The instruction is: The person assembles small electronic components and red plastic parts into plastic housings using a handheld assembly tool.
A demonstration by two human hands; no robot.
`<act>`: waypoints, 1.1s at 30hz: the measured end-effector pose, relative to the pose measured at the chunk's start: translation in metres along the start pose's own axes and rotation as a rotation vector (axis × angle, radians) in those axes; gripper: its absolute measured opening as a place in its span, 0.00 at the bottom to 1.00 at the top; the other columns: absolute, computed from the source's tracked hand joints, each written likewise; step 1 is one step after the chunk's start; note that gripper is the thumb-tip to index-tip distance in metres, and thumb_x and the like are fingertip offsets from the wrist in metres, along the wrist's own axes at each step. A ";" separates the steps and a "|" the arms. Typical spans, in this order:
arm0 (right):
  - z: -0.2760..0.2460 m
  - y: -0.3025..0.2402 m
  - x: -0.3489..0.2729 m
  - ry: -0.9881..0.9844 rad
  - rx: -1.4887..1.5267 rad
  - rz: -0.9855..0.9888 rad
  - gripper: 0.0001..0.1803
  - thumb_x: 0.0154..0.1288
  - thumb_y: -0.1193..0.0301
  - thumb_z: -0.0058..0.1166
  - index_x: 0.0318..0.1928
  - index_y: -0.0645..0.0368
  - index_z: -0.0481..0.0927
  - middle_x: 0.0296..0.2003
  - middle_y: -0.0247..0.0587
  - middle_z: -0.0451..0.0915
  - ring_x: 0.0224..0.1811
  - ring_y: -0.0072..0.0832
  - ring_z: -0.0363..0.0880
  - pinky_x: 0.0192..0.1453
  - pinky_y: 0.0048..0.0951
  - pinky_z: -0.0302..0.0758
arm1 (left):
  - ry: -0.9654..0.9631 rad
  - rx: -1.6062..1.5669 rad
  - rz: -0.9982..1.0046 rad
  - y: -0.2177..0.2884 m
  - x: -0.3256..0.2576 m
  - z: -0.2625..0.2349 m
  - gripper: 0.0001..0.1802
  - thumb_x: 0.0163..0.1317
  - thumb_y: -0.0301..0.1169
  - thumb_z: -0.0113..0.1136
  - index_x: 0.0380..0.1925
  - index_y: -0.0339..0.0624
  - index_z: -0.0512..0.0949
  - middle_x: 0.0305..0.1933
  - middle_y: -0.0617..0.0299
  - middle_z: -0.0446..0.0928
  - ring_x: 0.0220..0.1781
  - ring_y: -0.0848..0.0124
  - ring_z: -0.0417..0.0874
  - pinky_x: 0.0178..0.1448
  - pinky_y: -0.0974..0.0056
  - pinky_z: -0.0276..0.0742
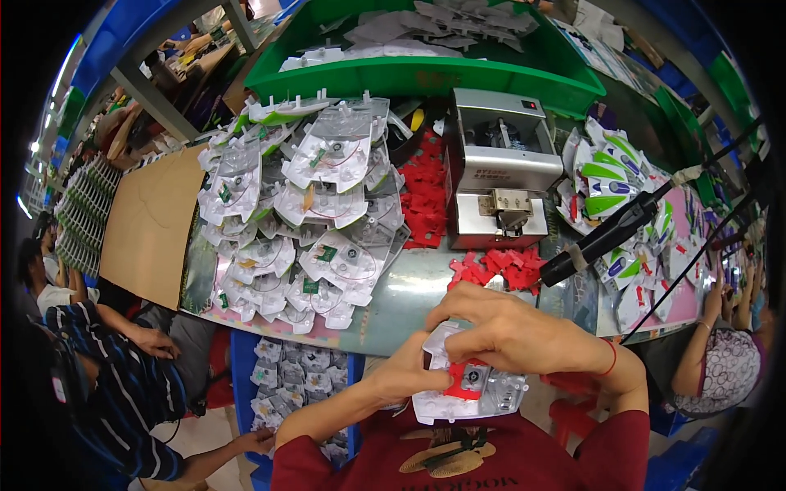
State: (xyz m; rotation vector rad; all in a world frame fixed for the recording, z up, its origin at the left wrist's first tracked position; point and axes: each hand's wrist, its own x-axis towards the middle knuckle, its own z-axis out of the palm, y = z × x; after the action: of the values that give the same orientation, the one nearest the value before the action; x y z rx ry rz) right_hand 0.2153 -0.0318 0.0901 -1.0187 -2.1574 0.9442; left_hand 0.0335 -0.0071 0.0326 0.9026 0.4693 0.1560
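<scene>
A white plastic shell (430, 407) is in front of my chest, its hollow inner side turned up. Inside it lies a red plastic piece (463, 385) beside a small round dark part. My left hand (403, 370) grips the shell's left side, the thumb close to the red piece. From the right, my right hand (514, 334) bends over the shell's far end, fingers curled on it and thumb pointing inward. Its fingertips are partly hidden. Beyond my hands, loose red plastic pieces (514, 266) lie on the bench.
Stacked white-and-green shells (332, 204) stand at the left. A silver machine (503, 155) and a green bin (426, 78) of parts are behind. A black screwdriver (602, 237) hangs at the right near finished-looking shells (610, 184). A blue crate (243, 360) and a co-worker's arm (217, 454) are at lower left.
</scene>
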 end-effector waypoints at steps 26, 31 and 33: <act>-0.146 0.029 0.069 0.064 -0.619 0.009 0.14 0.48 0.76 0.56 0.39 0.57 0.79 0.41 0.42 0.76 0.42 0.39 0.74 0.46 0.34 0.72 | 0.182 -0.205 0.074 -0.029 0.028 -0.027 0.25 0.44 0.23 0.57 0.47 0.30 0.69 0.42 0.56 0.75 0.43 0.68 0.77 0.50 0.64 0.71; -0.239 0.110 0.111 0.264 -0.563 0.266 0.14 0.46 0.76 0.58 0.38 0.61 0.79 0.32 0.47 0.80 0.34 0.41 0.78 0.39 0.33 0.74 | 0.196 -0.416 0.133 -0.021 0.029 -0.006 0.29 0.44 0.23 0.58 0.50 0.35 0.65 0.42 0.58 0.73 0.43 0.70 0.75 0.46 0.65 0.73; -0.253 0.146 0.130 0.259 -0.550 0.268 0.14 0.46 0.74 0.59 0.38 0.61 0.79 0.30 0.47 0.80 0.35 0.39 0.79 0.39 0.33 0.74 | 0.221 -0.376 0.124 -0.017 0.031 -0.005 0.29 0.44 0.23 0.58 0.50 0.35 0.66 0.43 0.59 0.73 0.44 0.70 0.74 0.47 0.65 0.73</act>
State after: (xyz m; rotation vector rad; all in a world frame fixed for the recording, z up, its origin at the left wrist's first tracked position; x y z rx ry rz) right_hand 0.3881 0.2312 0.1491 -1.6238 -2.1311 0.2896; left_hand 0.0580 -0.0035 0.0065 0.5468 0.5667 0.4462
